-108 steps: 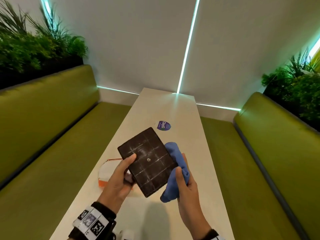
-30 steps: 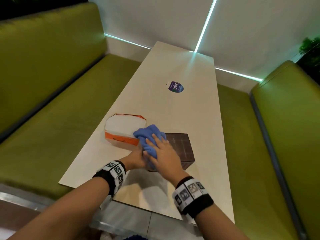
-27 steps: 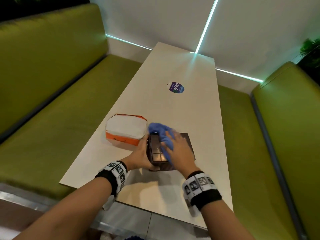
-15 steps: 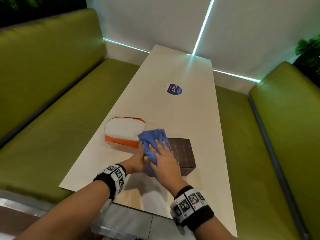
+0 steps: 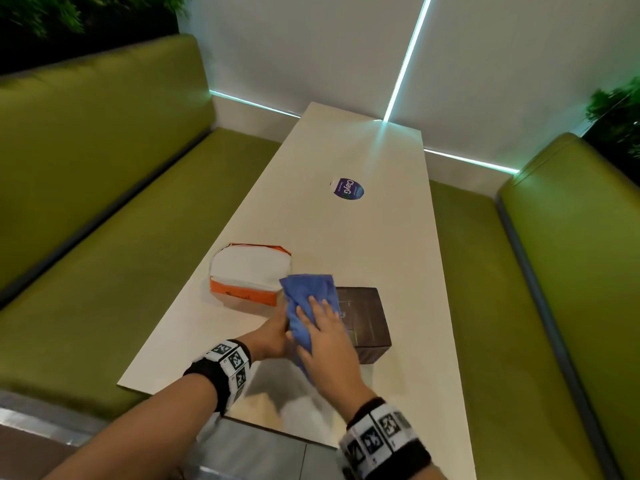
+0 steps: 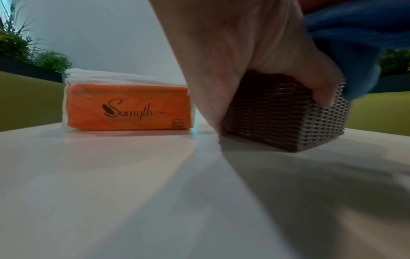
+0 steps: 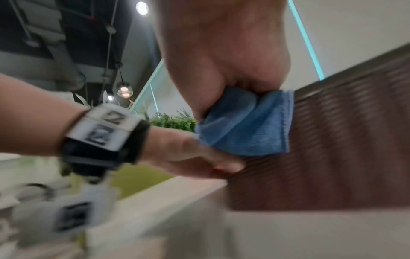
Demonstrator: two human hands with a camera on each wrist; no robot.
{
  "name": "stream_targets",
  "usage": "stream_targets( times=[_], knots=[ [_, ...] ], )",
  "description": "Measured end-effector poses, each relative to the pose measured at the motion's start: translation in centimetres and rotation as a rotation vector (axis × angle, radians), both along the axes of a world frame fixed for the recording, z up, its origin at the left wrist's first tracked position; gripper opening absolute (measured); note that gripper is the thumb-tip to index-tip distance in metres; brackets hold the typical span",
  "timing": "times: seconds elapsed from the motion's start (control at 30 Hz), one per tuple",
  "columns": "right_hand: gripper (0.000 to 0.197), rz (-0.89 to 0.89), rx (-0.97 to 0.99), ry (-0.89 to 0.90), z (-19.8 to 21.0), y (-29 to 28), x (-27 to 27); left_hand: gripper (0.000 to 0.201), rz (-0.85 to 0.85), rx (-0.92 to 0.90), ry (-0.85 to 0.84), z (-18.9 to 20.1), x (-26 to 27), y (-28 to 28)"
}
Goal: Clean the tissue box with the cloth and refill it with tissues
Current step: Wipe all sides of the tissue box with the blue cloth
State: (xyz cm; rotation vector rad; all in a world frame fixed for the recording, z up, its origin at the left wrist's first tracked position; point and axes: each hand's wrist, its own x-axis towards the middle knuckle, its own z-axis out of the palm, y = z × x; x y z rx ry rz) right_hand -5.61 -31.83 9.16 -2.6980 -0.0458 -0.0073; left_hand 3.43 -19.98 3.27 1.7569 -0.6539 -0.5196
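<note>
The dark brown woven tissue box stands on the white table, near its front end. My left hand grips the box's left end, thumb on the near side and fingers over the top edge. My right hand lies flat on the blue cloth, with spread fingers pressing it onto the left part of the box top. The cloth hangs down over the near face. An orange and white tissue pack lies just left of the box, apart from it.
A round purple sticker is on the table further back. Green padded benches run along both sides, close to the table edges. A wall closes the far end. Plants stand behind the right bench.
The box, held up in the air earlier, now stands on the table. Within the last second my right hand swept the cloth from the middle of the top back to its left end. The left hand keeps its grip.
</note>
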Motion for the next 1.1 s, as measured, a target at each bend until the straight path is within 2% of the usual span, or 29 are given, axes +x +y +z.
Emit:
stream_targets(
  times=[0.07,0.1,0.17,0.23,0.27,0.33,0.4,0.43,0.53,0.63,0.7,0.73,0.8,0.83,0.87,0.93,0.97,1.03,1.1],
  knots=[
    [0.082,0.027,-0.119,0.027,0.0,-2.8,2.0,0.124,0.067,0.047,-0.046,-0.2,0.2,0.0],
    [0.07,-0.019,-0.133,0.039,0.3,-4.5,2.8,0.129,0.068,0.072,-0.063,-0.5,0.2,0.0],
    [0.049,-0.204,-0.032,-0.023,0.2,-7.7,3.8,0.132,0.063,0.069,-0.035,-0.9,0.1,0.1],
    [0.042,-0.344,-0.035,-0.033,0.3,-8.0,4.0,0.132,0.071,0.069,-0.037,-1.1,0.1,0.1],
    [0.042,-0.355,-0.118,-0.046,0.1,-6.8,3.8,0.131,0.08,0.074,-0.056,-1.2,0.1,0.0],
    [0.053,-0.274,-0.07,-0.085,-0.4,-3.5,2.4,0.13,0.086,0.074,-0.09,-1.3,-0.1,-0.1],
    [0.062,-0.086,-0.012,-0.149,-1.2,-1.2,0.6,0.134,0.082,0.104,-0.198,-1.3,0.0,-0.2],
    [0.063,-0.025,-0.008,-0.144,-1.4,-1.3,0.3,0.134,0.075,0.085,-0.188,-1.2,0.1,-0.3],
    [0.055,-0.021,0.006,-0.05,0.0,-4.3,0.9,0.133,0.106,0.068,-0.134,-1.4,0.2,-0.3],
    [0.03,-0.114,0.138,-0.153,2.5,-6.7,1.6,0.132,0.096,0.083,-0.055,-1.4,0.2,-0.1],
    [0.037,-0.234,0.231,-0.204,4.1,-8.1,2.0,0.138,0.09,0.099,-0.036,-1.5,0.3,0.1],
    [0.044,-0.292,0.203,-0.218,4.7,-8.8,2.1,0.141,0.09,0.107,-0.036,-1.4,0.3,0.3],
    [0.053,-0.317,0.024,-0.237,5.7,-10.2,2.2,0.143,0.082,0.115,-0.029,-1.4,0.5,0.4],
    [0.051,-0.329,-0.033,-0.224,5.4,-10.6,2.5,0.142,0.076,0.115,-0.019,-1.4,0.6,0.4],
    [0.046,-0.35,-0.01,-0.184,4.8,-10.5,2.8,0.142,0.063,0.106,-0.017,-1.3,0.6,0.4],
    [0.041,-0.358,0.09,-0.082,3.0,-9.2,2.8,0.14,0.056,0.091,-0.022,-1.3,0.5,0.3],
    [0.048,-0.355,0.066,-0.053,1.7,-8.1,2.7,0.139,0.066,0.09,-0.015,-1.3,0.4,0.2],
    [0.061,-0.318,-0.125,-0.06,-0.2,-4.8,2.1,0.137,0.096,0.104,-0.025,-1.7,0.2,0.0],
    [0.063,-0.198,-0.182,-0.13,-0.5,-1.1,1.2,0.139,0.099,0.118,-0.045,-1.4,0.2,0.0]
  ],
)
